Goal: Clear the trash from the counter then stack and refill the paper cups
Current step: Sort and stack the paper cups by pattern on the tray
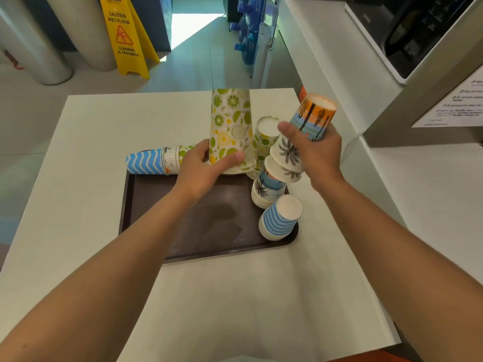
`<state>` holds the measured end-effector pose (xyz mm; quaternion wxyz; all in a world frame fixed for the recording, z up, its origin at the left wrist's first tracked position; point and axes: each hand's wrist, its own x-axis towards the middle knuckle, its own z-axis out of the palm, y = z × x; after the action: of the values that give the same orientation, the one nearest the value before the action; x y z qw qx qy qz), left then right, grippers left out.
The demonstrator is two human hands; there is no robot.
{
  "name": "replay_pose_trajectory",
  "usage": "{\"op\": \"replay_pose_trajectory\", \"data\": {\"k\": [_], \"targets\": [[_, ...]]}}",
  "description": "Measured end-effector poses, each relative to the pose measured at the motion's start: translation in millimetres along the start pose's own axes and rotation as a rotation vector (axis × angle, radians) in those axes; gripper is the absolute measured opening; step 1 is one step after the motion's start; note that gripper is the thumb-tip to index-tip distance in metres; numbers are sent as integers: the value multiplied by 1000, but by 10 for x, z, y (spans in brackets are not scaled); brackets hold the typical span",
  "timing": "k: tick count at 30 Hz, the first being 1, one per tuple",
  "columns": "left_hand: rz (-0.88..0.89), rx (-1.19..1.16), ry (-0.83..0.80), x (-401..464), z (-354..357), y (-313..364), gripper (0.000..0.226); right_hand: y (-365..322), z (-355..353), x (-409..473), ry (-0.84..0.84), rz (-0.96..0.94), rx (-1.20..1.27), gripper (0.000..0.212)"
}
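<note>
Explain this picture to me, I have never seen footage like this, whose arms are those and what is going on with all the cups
There is no machine here. The picture comes from a camera worn on a person's head, looking forward and down, so the two arms are that person's own.

The left hand grips a tall upside-down stack of lime-print cups near its base. The right hand grips a tilted stack of sunset and palm-print cups.

Below them a dark brown tray lies on a white counter. On the tray's right side stand an upside-down blue-striped cup and a short palm-print stack. A blue zigzag stack lies on its side at the tray's far left corner. A yellow wet floor sign stands on the floor beyond.
</note>
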<state>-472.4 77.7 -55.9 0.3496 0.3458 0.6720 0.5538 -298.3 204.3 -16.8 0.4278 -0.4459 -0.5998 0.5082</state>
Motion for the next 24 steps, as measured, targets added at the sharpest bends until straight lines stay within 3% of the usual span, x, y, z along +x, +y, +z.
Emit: {"op": "replay_pose_trajectory", "data": {"k": [8, 15, 22, 24], "targets": [[114, 27, 107, 671, 410, 273, 66, 587, -159, -105, -201, 113, -261, 90], [108, 322, -47, 930, 663, 98, 76, 632, -262, -95, -333, 148, -316, 76], [112, 673, -191, 1062, 654, -134, 89, 661, -262, -51, -366, 127, -419, 63], [110, 678, -223, 1066, 629, -149, 94, 650, -251, -40, -373, 115, -451, 61]]}}
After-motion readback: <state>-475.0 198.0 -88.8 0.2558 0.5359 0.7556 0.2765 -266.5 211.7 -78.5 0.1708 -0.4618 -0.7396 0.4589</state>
